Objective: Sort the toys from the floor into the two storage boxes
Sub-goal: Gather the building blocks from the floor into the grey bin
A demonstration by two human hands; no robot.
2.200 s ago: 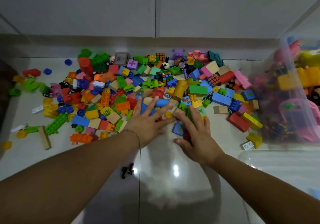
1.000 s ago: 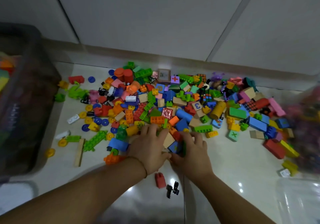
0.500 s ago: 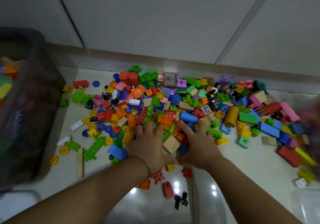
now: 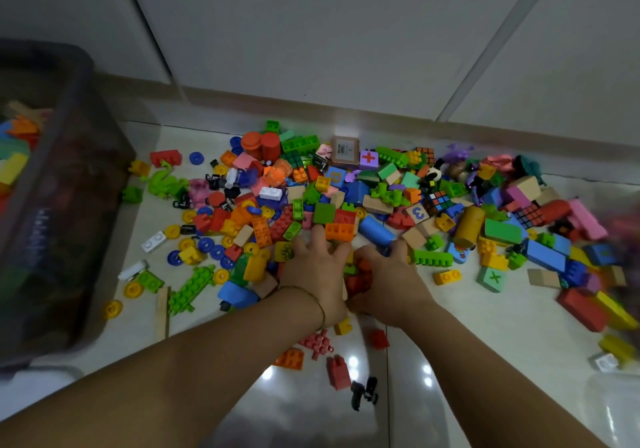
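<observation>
**Cupping One Clump of Bricks in Two Hands**

Cupping one clump of bricks (image 4: 358, 279), mostly red and orange, between the left hand (image 4: 313, 274) and the right hand (image 4: 389, 279), at the near edge of the toy pile (image 4: 381, 205), around the middle of the floor (image 4: 485, 361). Curling the fingers of both hands round the clump and pressing it from two sides. Wearing one thin bracelet (image 4: 317, 300) on the left wrist.

Counting two storage boxes: one dark box (image 4: 69, 188) standing along the left edge of the floor and already holding coloured pieces, and one clear box (image 4: 623, 219) at the right edge, too blurred for telling its contents.

Counting six loose pieces lying on the floor just nearer than the wrists: one orange brick (image 4: 291, 357), one pink cross-shaped piece (image 4: 320, 342), one small yellow brick (image 4: 343, 326), one small red cube (image 4: 378, 338), one dull red brick (image 4: 337, 371) and one small black toy (image 4: 363, 388).

Picking out within the pile two orange-red cylinders (image 4: 259, 144) standing side by side at the far edge by the wall, one blue cylinder (image 4: 375, 231) just beyond the right hand, one yellow cylinder (image 4: 469, 221) further right, one block bearing a 3 (image 4: 417, 212) and one purple block with a red plus (image 4: 368, 158). Noting also one green lizard (image 4: 166, 179) lying toward the dark box and one wooden stick (image 4: 162, 312) beside the left forearm.
</observation>
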